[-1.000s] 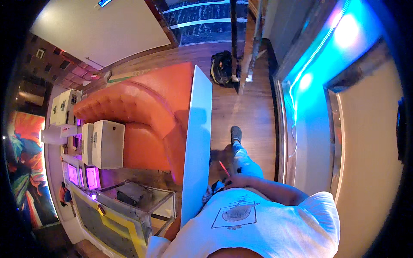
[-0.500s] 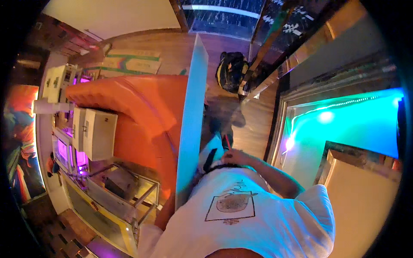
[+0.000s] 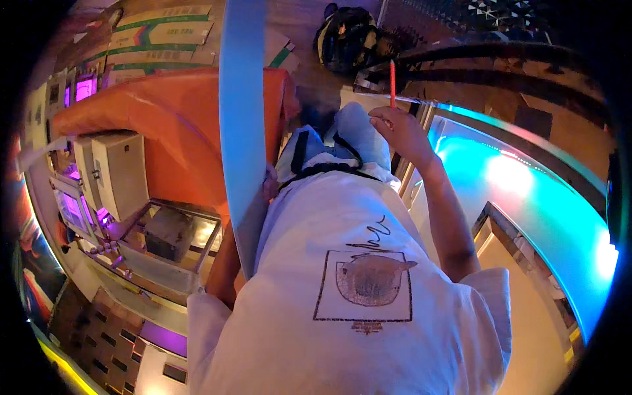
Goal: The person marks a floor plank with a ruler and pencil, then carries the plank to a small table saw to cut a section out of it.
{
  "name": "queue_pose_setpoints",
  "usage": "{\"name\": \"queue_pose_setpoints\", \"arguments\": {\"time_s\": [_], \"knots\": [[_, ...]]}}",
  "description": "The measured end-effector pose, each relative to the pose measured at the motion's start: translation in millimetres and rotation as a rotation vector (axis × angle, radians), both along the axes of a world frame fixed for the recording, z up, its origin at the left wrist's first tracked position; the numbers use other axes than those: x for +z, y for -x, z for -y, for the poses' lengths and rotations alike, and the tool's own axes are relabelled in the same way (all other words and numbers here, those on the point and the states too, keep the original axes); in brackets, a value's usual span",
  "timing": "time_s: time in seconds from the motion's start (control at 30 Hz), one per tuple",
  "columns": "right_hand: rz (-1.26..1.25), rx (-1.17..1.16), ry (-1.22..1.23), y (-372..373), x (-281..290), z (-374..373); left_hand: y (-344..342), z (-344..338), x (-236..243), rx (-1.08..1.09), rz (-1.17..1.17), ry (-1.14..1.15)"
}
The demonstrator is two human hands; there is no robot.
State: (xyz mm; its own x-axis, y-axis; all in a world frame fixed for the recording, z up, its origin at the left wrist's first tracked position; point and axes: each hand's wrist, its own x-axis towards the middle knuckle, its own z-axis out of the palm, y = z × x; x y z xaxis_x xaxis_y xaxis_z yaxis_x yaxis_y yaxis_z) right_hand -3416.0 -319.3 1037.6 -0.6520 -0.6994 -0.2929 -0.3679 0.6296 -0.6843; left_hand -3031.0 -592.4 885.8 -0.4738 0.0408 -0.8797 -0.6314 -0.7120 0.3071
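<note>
Slim red stick [image 3: 393, 84] farther right

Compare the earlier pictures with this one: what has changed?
The right hand has moved from the waist forward and to the right, carrying the red stick. Nothing was visibly released. The left hand still holds the board, beside the orange sofa.

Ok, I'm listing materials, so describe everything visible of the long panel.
The panel is long, flat and smooth, looking blue under coloured light; its material is unclear. Apparently held on edge, it reaches the picture's top; its lower end lies between the left arm and white shirt, the left hand against its right side.
</note>
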Motion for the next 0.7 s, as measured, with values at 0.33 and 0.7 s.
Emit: {"name": "queue_pose_setpoints", "arguments": {"time_s": [0.33,0.7], "knots": [[-0.500,0.228,-0.324,130.5,12.6,32.7,140.4,5.8,-18.0,-0.041,-0.045,-0.074],[-0.172,-0.018,-0.181,130.4,30.7,45.9,295.8,53.7,-22.5,-0.129,-0.146,-0.069]]}}
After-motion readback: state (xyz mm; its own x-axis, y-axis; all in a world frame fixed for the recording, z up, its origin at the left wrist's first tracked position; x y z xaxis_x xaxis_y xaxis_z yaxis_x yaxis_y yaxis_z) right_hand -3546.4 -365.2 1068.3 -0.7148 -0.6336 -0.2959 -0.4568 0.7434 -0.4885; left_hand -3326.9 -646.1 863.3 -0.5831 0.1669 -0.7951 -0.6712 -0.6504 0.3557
